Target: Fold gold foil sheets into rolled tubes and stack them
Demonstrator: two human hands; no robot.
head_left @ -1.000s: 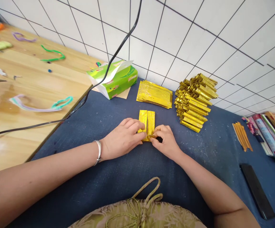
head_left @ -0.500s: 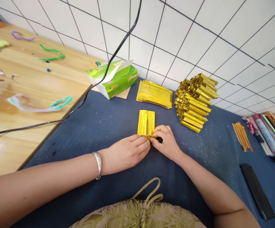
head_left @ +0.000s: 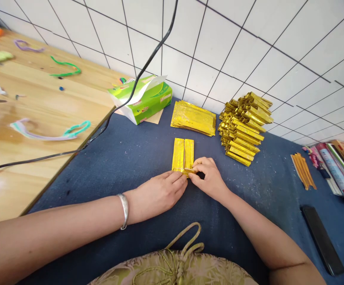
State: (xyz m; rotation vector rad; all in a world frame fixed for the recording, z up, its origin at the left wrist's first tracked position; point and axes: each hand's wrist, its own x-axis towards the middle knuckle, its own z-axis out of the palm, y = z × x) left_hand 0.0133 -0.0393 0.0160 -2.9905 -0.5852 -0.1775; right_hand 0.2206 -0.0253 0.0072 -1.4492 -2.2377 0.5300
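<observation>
A sheet of gold foil paper (head_left: 183, 155) lies on the dark blue cloth, its two sides folded in to a seam down the middle. Its near edge is turned up in a narrow fold. My left hand (head_left: 160, 192), with a silver bangle at the wrist, has its fingers together on the left part of that edge. At the right part, my right hand (head_left: 209, 177) pinches the fold between thumb and fingers. Beyond the sheet sits a flat stack of gold paper (head_left: 193, 118). To its right is a pile of folded gold paper strips (head_left: 243, 128).
A green tissue pack (head_left: 148, 101) stands at the back left, with a black cable (head_left: 151, 55) crossing in front of it. At right are orange-brown strips (head_left: 303, 171), a black case (head_left: 322, 239) and books (head_left: 340, 170). Pipe cleaners (head_left: 66, 67) lie on the wooden table.
The near fold has flattened a little toward the sheet at the right hand, and more of it shows. Both hands stay almost in place; the left has shifted very slightly.
</observation>
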